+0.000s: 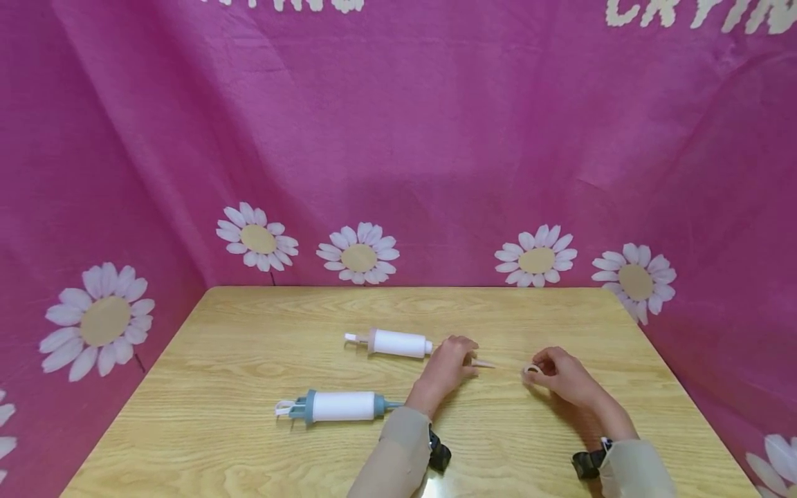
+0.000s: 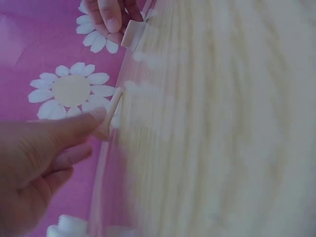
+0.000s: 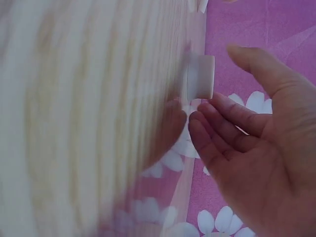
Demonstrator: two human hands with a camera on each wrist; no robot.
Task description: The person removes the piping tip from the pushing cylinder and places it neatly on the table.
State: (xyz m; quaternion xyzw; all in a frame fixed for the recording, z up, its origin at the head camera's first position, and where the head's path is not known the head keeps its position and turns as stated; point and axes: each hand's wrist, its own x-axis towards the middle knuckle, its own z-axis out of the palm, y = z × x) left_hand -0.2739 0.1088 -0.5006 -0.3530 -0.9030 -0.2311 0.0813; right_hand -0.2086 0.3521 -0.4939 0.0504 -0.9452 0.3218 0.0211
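Observation:
My left hand point(image 1: 445, 366) pinches a slim, pale tapered nozzle point(image 1: 483, 364) between thumb and fingertips, low over the table; the same nozzle point(image 2: 114, 106) shows in the left wrist view. To the right, a short pale ring point(image 3: 201, 77) stands on its edge on the table. Beside it is my right hand point(image 1: 566, 377), with fingertips at the ring's near side. In the right wrist view the thumb is held away from the ring, and the fingers are only slightly bent.
A white-barrelled syringe-like tube with a pinkish collar point(image 1: 400, 343) lies left of my left hand. Nearer lies a similar tube with blue-green ends point(image 1: 344, 407), its thin tip by my left forearm. Purple daisy-print cloth point(image 1: 436, 173) surrounds the wooden table point(image 1: 249, 360).

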